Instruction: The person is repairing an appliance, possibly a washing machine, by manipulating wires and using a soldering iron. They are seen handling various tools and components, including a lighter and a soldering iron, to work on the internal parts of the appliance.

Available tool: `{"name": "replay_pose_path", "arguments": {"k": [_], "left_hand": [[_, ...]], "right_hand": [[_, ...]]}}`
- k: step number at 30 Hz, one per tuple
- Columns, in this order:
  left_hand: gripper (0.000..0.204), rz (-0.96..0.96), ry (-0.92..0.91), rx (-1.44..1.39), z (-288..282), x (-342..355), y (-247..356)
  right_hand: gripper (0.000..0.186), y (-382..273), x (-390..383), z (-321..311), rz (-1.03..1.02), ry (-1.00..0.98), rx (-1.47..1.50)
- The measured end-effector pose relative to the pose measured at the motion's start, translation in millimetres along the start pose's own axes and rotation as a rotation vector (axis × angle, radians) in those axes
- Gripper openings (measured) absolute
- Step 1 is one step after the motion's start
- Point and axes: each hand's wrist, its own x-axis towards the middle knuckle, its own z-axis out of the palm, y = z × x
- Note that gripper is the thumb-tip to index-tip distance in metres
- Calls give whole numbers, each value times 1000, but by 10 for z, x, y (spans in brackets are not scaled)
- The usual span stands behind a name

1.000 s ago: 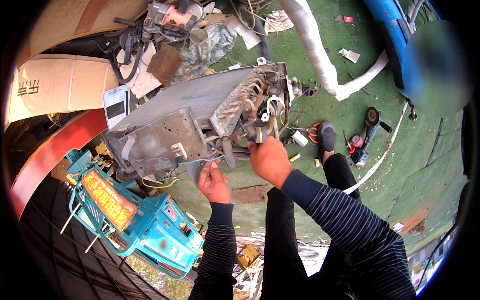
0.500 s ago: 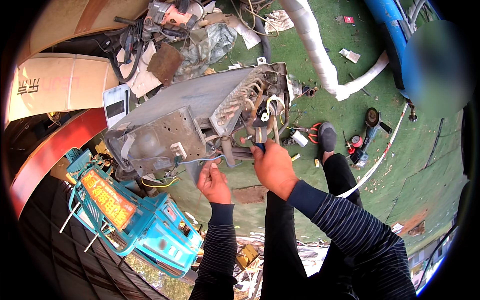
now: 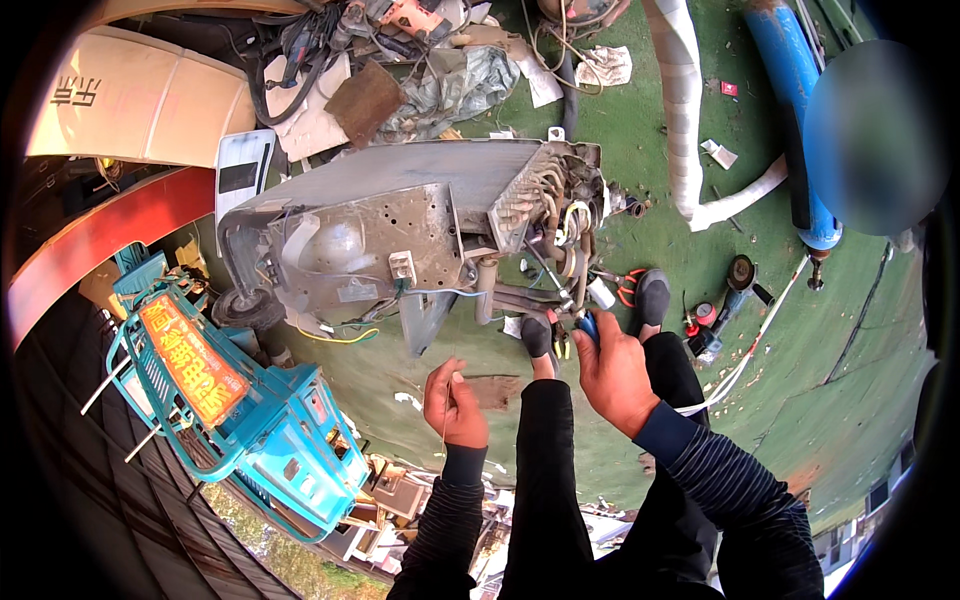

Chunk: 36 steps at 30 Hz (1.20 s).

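My left hand is closed, pinching a thin copper-coloured rod between thumb and fingers, below and apart from the machine. My right hand grips a blue-handled torch, its slim metal neck pointing up and left toward the pipes. In front of both hands lies an old air-conditioner unit, with a dented grey metal panel and a finned coil. Bent copper pipes crowd its right end. A blue wire runs from a white terminal block on the panel.
An angle grinder and a red gauge lie on the green floor at right. Red-handled scissors are near my foot. A blue cylinder and a wrapped white duct stand behind. A teal three-wheeled cart is at left.
Both hands have drawn back from the unit, toward me. The torch's neck, earlier hidden among the pipes, now shows. The unit sits further right in view.
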Motion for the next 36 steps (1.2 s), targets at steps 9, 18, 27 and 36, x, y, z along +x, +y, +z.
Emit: {"name": "replay_pose_path", "arguments": {"k": [9,18,27,36], "left_hand": [[23,-30,-18,-117,-249,-260,24],[24,14,-48,-268,-547,-535,-171],[34,-47,-144,-431,-879,-615,-488],[15,61,-231,-411,-1228,-521,-578]], "right_hand": [[32,89,-237,-150,-39,48,-53],[26,-136,-564,-119,-175,150,-189],[27,-346,-916,81,-109,270,-269],[34,-96,-1053,206,-146,249,-243]]}}
